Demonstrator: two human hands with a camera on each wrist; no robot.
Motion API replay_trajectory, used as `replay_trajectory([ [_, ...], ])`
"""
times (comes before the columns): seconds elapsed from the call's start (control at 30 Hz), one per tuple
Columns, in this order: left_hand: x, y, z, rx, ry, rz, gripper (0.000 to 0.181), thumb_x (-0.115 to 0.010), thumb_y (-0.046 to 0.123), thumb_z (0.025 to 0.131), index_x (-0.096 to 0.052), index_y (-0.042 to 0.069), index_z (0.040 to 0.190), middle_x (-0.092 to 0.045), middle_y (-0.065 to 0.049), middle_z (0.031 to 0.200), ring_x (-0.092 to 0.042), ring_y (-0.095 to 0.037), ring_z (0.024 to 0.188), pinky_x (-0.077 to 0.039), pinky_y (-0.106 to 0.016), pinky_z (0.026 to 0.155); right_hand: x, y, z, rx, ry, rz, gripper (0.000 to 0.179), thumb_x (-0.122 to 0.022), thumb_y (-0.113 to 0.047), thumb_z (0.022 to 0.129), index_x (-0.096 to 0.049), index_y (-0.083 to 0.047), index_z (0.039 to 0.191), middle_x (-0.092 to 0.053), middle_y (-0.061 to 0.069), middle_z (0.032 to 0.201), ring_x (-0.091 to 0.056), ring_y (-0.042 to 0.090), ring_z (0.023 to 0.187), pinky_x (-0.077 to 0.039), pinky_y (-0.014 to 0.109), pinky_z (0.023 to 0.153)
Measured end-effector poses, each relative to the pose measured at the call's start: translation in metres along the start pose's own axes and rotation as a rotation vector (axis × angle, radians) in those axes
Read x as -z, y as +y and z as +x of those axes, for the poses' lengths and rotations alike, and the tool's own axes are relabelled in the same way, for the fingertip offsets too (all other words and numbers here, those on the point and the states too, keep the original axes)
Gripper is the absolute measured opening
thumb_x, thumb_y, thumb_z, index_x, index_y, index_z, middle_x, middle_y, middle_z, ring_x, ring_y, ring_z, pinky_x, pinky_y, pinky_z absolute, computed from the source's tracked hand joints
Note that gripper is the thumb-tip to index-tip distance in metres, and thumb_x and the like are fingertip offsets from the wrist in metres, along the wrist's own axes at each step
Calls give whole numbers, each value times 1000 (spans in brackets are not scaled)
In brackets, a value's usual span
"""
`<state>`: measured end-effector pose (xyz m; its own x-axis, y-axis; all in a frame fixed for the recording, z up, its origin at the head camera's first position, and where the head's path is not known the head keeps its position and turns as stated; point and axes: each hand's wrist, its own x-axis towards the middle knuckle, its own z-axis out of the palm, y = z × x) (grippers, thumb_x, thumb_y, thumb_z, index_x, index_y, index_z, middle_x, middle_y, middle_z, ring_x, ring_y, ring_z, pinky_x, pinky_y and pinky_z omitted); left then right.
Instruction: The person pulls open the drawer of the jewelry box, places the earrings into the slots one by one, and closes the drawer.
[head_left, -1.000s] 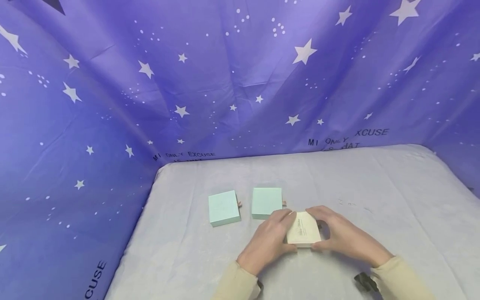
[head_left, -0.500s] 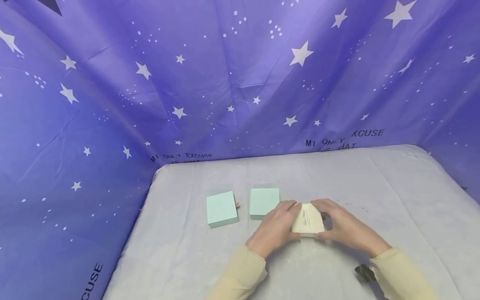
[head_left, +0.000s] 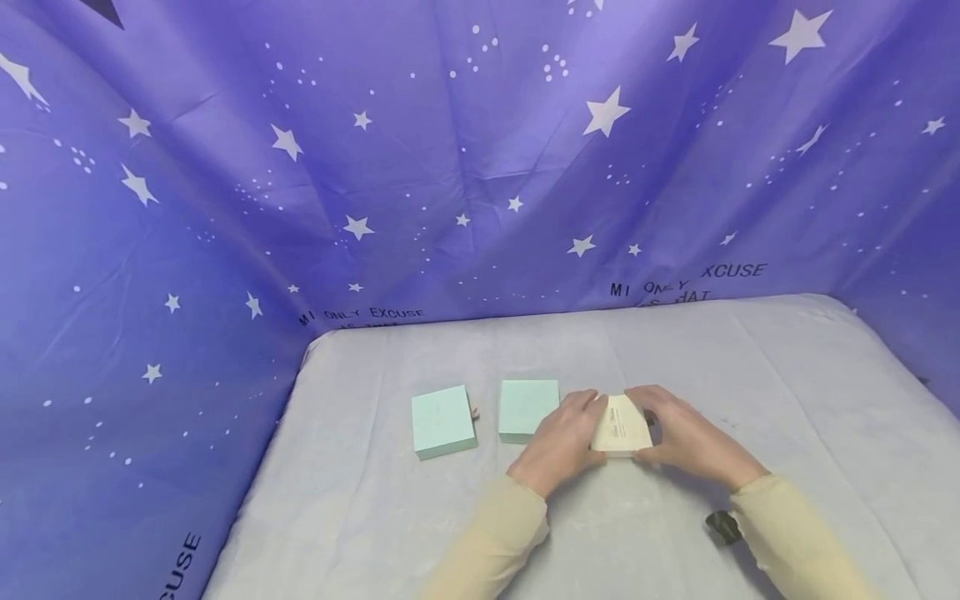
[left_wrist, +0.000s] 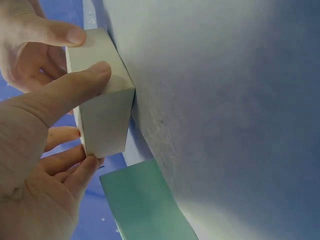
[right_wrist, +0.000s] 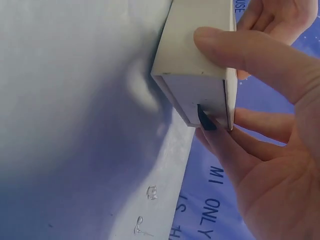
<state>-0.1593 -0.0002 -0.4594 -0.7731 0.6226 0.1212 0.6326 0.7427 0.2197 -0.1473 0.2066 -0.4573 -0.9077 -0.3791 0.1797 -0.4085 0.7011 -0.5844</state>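
Note:
A cream drawer-style box (head_left: 621,427) with dark printed lettering on top is held between both hands. My left hand (head_left: 561,442) grips its left side, thumb (left_wrist: 95,80) on the near face and other fingers at the far side. My right hand (head_left: 686,437) grips the right side in the same manner. On the box's right end, in the right wrist view, a dark ribbon tab (right_wrist: 205,118) sticks out beside a fingertip. Whether the box's underside fully rests on the cloth I cannot tell.
Two mint-green boxes lie left of the hands: one (head_left: 528,408) close to the left hand, the other (head_left: 442,421) farther left with an orange-brown tab. Small clear pieces (right_wrist: 152,192) lie on the pale cloth. A dark object (head_left: 723,527) is beside the right sleeve. Purple starry curtain (head_left: 465,167) surrounds the table.
Both hands have moved the cream box away from the body and slightly to the right, keeping their grip. The mint-green boxes stay where they were.

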Motion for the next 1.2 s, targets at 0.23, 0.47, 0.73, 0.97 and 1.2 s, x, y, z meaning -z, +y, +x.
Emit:
replay_trajectory([
  [0.23, -2, -1, 7, 15, 0, 6, 80, -85, 30, 77, -49, 5, 143, -52, -8, 145, -46, -17, 136, -36, -23, 114, 2, 5, 6, 15, -18, 20, 74, -89, -4, 60, -56, 8, 126, -59, 26, 125, -58, 45, 113, -46, 61, 99],
  [0.47, -5, -1, 10, 51, -39, -6, 80, -83, 30, 79, -47, 6, 145, -49, -8, 148, -44, -17, 138, -35, -23, 115, 3, 8, 11, -25, -84, 35, 75, -88, -8, 64, -54, 11, 128, -58, 28, 127, -55, 47, 117, -44, 62, 101],
  [0.73, -9, -2, 8, 60, -58, -27, 80, -82, 31, 79, -45, 6, 147, -47, -9, 150, -42, -17, 140, -36, -24, 115, 3, 9, 12, -50, -118, 45, 79, -89, -11, 64, -52, 13, 130, -57, 29, 128, -54, 47, 118, -44, 62, 101],
  [0.97, -11, -2, 7, 75, -67, -29, 79, -82, 32, 80, -46, 10, 147, -46, -6, 151, -41, -15, 141, -36, -24, 114, 2, 9, 8, -54, -121, 57, 82, -89, -13, 66, -47, 13, 132, -55, 27, 128, -54, 46, 117, -44, 62, 101],
  [1.2, -12, -6, 7, 43, -15, -7, 78, -84, 35, 78, -48, 11, 143, -47, -8, 150, -41, -16, 141, -32, -23, 116, -1, 5, 9, -76, -116, 79, 91, -86, -16, 68, -37, 13, 138, -46, 33, 135, -47, 48, 121, -39, 66, 103],
])
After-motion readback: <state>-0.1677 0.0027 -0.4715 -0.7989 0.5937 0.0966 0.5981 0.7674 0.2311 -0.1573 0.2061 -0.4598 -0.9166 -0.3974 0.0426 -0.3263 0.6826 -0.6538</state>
